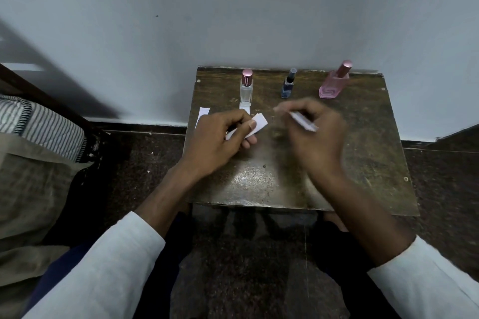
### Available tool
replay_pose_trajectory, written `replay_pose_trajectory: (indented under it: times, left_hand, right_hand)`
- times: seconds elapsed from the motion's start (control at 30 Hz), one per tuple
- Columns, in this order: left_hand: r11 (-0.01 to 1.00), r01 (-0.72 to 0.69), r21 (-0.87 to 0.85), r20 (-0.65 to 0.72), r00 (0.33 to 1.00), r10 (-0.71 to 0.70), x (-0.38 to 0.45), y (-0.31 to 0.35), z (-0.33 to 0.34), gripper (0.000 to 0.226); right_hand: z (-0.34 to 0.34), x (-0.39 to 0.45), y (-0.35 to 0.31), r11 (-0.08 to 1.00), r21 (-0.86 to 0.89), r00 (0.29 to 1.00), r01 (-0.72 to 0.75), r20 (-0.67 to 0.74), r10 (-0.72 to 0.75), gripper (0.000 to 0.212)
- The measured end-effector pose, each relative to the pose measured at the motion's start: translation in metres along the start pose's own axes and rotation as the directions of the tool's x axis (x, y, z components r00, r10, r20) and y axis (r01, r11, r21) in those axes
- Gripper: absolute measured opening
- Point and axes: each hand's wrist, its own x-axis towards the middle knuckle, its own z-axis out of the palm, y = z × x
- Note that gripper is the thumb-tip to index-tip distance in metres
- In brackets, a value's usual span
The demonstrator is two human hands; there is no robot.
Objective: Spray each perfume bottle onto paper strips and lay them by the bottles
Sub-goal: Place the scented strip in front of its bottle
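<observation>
The left hand pinches spare white paper strips; the right hand, blurred, pinches one white strip, probably for the small dark-blue bottle at twelve o'clock.

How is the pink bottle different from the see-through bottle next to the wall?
The pink bottle is wider and its glass looks pink, while the clear bottle is slimmer and colourless. The pink bottle stands at the right end of the table; the clear bottle stands at the left, with a small blue bottle between them. A paper strip lies just in front of the clear bottle; none lies by the pink bottle. Both stand capped with shiny pink caps.
</observation>
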Motion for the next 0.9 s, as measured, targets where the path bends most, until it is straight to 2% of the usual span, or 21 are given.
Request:
replay_pose_trajectory:
  times: [0.07,0.1,0.13,0.2,0.27,0.37,0.43,0.53,0.67,0.73,0.9]
  left_hand:
    - [0.999,0.035,-0.034,-0.035,0.999,-0.036,-0.001,-0.002,-0.005,0.021]
    - [0.997,0.06,-0.055,-0.046,0.997,-0.062,-0.002,-0.002,-0.008,0.021]
    - [0.993,0.089,-0.08,-0.048,0.994,-0.093,-0.003,-0.002,-0.009,0.022]
    - [0.983,0.151,-0.1,-0.064,0.985,-0.158,-0.003,-0.004,-0.01,0.022]
    - [0.963,0.228,-0.142,-0.074,0.968,-0.24,-0.002,-0.008,-0.011,0.019]
    - [0.902,0.344,-0.26,-0.069,0.925,-0.373,-0.001,-0.012,-0.016,0.02]
    - [0.903,0.373,-0.216,-0.148,0.901,-0.408,0.0,-0.016,-0.021,0.019]
    - [0.913,0.396,-0.1,-0.248,0.879,-0.408,0.001,-0.023,-0.027,0.011]
    - [0.924,0.367,0.104,-0.267,0.906,-0.329,0.0,-0.032,-0.031,0.01]
    - [0.929,0.338,0.148,-0.262,0.92,-0.293,-0.002,-0.033,-0.031,0.011]
    - [0.932,0.308,0.189,-0.246,0.934,-0.259,0.0,-0.035,-0.029,0.015]
  right_hand:
    - [-0.012,0.012,0.005,0.985,0.063,0.961,-0.159,-0.219,0.169,0.006]
    - [-0.016,0.012,0.006,0.986,0.066,0.955,-0.151,-0.249,0.163,0.006]
    - [-0.015,0.007,0.003,0.991,0.052,0.967,-0.125,-0.215,0.134,0.005]
    - [-0.007,-0.004,-0.002,0.998,0.011,0.997,-0.057,-0.05,0.058,0.009]
    - [0.004,-0.009,0.001,0.999,0.01,0.997,-0.05,0.058,0.049,0.015]
    - [0.01,-0.005,0.004,0.998,0.01,0.994,-0.059,0.094,0.058,0.016]
    - [0.011,-0.007,0.006,0.999,-0.034,0.992,-0.015,0.127,0.02,0.018]
    - [0.013,-0.01,0.009,0.993,-0.087,0.979,0.078,0.197,-0.059,0.023]
    - [0.017,-0.011,0.01,0.963,-0.138,0.95,0.23,0.249,-0.191,0.025]
    - [0.02,-0.013,0.011,0.939,-0.153,0.927,0.308,0.27,-0.26,0.026]
    - [0.024,-0.015,0.009,0.943,-0.146,0.924,0.3,0.292,-0.248,0.031]
